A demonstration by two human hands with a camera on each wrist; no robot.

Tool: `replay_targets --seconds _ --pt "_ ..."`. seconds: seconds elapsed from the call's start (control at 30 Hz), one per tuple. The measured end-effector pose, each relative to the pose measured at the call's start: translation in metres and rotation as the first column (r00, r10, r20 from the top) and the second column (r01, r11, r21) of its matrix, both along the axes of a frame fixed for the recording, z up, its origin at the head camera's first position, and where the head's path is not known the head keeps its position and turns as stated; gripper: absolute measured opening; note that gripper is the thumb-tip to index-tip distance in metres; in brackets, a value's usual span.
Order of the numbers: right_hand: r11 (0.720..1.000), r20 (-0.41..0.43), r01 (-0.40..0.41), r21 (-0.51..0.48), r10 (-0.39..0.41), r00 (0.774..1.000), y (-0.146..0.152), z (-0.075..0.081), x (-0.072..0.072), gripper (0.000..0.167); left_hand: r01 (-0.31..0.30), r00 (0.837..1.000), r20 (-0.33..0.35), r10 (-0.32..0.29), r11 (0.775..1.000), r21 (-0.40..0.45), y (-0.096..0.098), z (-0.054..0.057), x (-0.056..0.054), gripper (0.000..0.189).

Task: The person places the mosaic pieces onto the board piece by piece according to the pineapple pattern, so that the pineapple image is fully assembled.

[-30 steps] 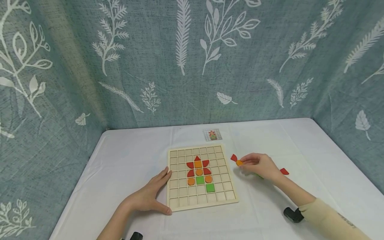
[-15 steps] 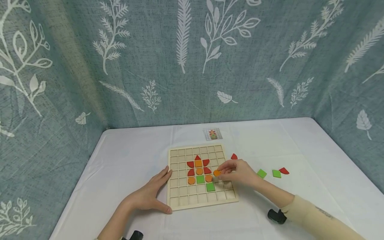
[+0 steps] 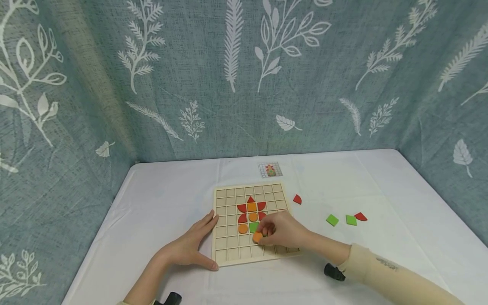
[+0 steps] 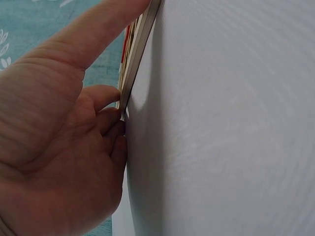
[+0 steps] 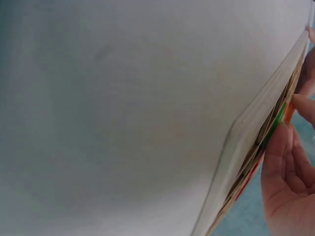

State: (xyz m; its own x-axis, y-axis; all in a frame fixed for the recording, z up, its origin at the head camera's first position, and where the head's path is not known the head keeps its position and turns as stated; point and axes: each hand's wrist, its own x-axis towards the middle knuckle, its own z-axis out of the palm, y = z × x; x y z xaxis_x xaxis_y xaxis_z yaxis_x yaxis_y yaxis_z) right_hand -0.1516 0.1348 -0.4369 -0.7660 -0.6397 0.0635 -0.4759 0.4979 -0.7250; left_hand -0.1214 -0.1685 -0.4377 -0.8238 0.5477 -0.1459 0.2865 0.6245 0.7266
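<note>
A wooden grid board (image 3: 226,243) lies on the table, with red, orange and green pieces set in its cells. My left hand (image 3: 192,248) rests along the board's left edge, thumb spread from the fingers; the left wrist view shows the thumb (image 4: 93,37) against the rim. Over the board's middle, my right hand (image 3: 284,231) pinches an orange round piece (image 3: 257,237) between thumb and fingertips. That piece is just below a green square piece (image 3: 253,227) and right of another orange round piece (image 3: 242,229). My right hand hides several cells on the board's right side.
Right of the board lie a red quarter-round piece (image 3: 297,199), two green squares (image 3: 332,220) and another red piece (image 3: 360,217). A small pattern card (image 3: 270,170) lies behind the board. A patterned curtain (image 3: 244,118) surrounds the white-covered table.
My right hand has carried the orange round piece from the table right of the board leftward over the board's middle. The left hand stays at the board's edge.
</note>
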Motion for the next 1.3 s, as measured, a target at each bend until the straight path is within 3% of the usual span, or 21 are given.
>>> replay_targets --seconds 0.43,0.7,1.03,1.3 --pt "0.999 -0.119 -0.048 -0.003 0.047 0.992 0.004 0.002 0.001 0.007 -0.006 1.000 0.001 0.006 1.000 -0.006 0.000 0.000 -0.001 0.125" --pt "0.996 -0.063 0.084 -0.005 -0.084 0.994 0.041 0.005 -0.001 0.012 -0.002 1.000 -0.006 0.002 1.000 0.002 -0.002 -0.001 0.000 0.125" --pt "0.963 -0.019 0.256 0.081 -0.256 0.967 0.116 0.015 0.004 0.018 -0.008 1.000 0.012 0.008 1.000 0.005 -0.001 0.000 0.001 0.124" --pt "0.948 -0.007 0.279 0.152 -0.281 0.960 0.152 0.019 0.006 0.031 -0.002 1.000 0.012 0.002 1.000 0.008 -0.002 0.000 0.001 0.124"
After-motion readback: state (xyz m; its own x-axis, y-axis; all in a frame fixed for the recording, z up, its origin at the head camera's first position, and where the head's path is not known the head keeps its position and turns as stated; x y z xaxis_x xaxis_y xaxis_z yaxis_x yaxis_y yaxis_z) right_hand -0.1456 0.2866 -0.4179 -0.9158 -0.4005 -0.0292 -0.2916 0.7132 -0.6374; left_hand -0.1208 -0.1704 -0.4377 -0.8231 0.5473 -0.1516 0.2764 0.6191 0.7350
